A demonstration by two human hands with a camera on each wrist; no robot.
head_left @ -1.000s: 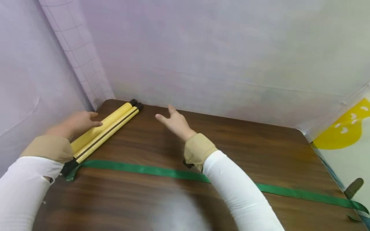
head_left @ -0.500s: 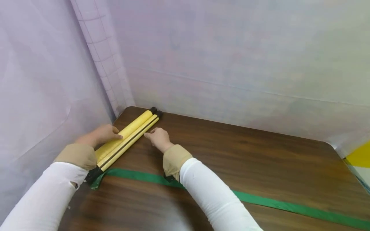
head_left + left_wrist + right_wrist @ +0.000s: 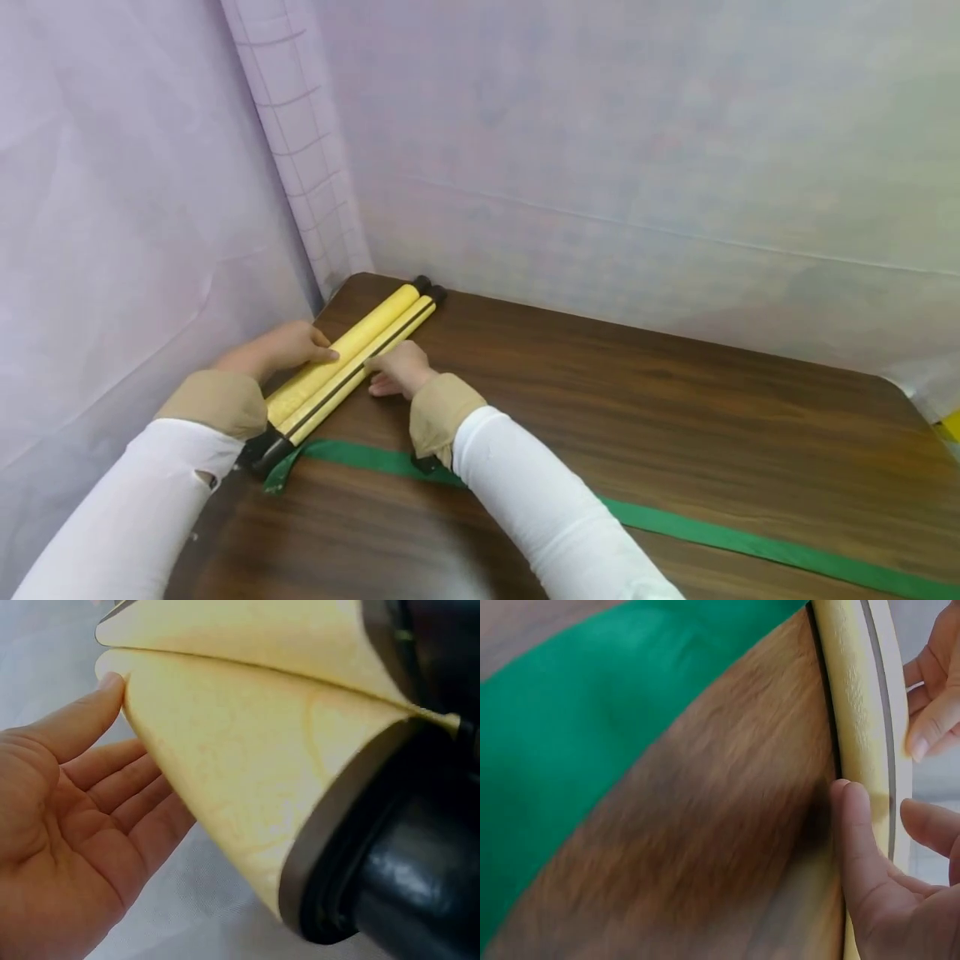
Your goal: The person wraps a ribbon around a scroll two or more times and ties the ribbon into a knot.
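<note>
A yellow scroll [image 3: 372, 325] with black end knobs [image 3: 272, 458] lies slantwise at the table's left side, wound into two rolls side by side. My left hand [image 3: 281, 350] is at the outer roll, thumb on it. In the left wrist view, the left hand's [image 3: 67, 832] fairly straight fingers pass behind the scroll [image 3: 225, 765]. From the other side, my right hand [image 3: 405, 367] reaches the inner roll. The right wrist view shows the right hand's [image 3: 885, 900] fingertips at the scroll's [image 3: 859, 690] side and the thumb held apart from the fingers.
A green ribbon [image 3: 697, 525] crosses the dark wooden table [image 3: 600, 392], its left end close to the scroll's near knobs. White cloth [image 3: 600, 150] hangs behind the table and along its left side. Something yellow [image 3: 951, 423] shows at the far right.
My right hand has moved left and nearer to the scroll, up to the inner roll. The left hand has come to the outer roll with its thumb on it. The view has turned left.
</note>
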